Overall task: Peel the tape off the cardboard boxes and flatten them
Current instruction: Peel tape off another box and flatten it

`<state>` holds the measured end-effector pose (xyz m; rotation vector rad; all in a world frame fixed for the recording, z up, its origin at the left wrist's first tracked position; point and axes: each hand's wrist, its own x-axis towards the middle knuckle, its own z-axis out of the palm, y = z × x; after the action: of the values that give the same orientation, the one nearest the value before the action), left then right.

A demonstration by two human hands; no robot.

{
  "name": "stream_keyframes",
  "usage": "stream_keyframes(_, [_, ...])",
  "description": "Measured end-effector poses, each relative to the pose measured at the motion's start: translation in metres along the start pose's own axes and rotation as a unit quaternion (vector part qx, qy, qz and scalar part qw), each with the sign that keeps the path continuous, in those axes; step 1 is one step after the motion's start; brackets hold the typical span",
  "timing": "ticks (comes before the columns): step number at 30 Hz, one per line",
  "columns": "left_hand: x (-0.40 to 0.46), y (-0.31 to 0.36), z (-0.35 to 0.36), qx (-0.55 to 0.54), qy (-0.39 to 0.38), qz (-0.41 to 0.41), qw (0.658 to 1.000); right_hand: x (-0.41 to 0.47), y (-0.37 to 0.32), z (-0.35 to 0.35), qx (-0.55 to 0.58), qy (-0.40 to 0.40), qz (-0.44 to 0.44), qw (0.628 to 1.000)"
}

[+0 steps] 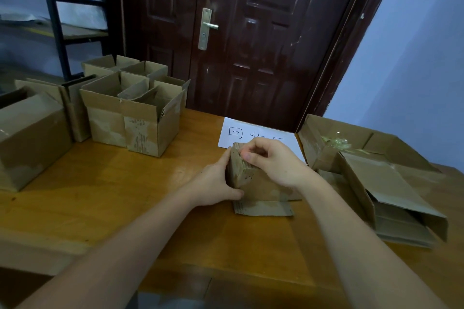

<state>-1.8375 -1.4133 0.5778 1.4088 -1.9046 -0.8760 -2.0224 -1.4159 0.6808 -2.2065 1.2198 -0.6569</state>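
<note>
The right hand (272, 162) curls its fingers over the top far edge of a small cardboard box (253, 178), fingertips bent tight against the corner as if pinching something there; whether tape lies between them is too small to tell. The left hand (216, 183) grips the same box from its 9 o'clock side, thumb along the lower front edge and fingers up the side panel. The box stands on the wooden table (113, 195) near the middle, one bottom flap (263, 208) splayed flat at 6 o'clock.

Just past the box at 12 o'clock lies a white paper sheet (251, 133) with handwritten characters, partly hidden by the right hand. At 3 o'clock a pile of flattened boxes (389, 183) rests with crumpled clear tape (336, 143) on top. At 10 o'clock stands a cluster of open boxes (135, 113), and at 9 o'clock a larger closed box (30, 140) is cut off by the frame. A dark door (251, 45) stands behind the table.
</note>
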Motion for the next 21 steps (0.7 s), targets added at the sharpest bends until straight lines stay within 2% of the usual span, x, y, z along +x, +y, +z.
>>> stream_keyframes(4, [-0.001,0.010,0.014,-0.060,0.091,0.046,0.993,-0.006,-0.007,0.002,-0.073,-0.056,-0.015,0.996])
stream_keyframes(7, [0.000,0.013,0.019,-0.051,0.137,0.055,0.988,-0.009,-0.013,0.010,-0.182,-0.033,-0.031,0.982])
stream_keyframes(12, [-0.001,0.016,0.020,-0.037,0.140,0.048,0.988,-0.007,-0.023,0.021,-0.390,-0.001,-0.060,0.919])
stream_keyframes(17, [0.001,0.014,0.019,-0.017,0.139,0.048,0.989,-0.005,-0.023,0.028,-0.462,0.033,-0.108,0.879])
stream_keyframes(21, [0.004,0.012,0.017,-0.008,0.132,0.038,0.991,-0.012,-0.011,0.032,-0.499,0.107,-0.176,0.842])
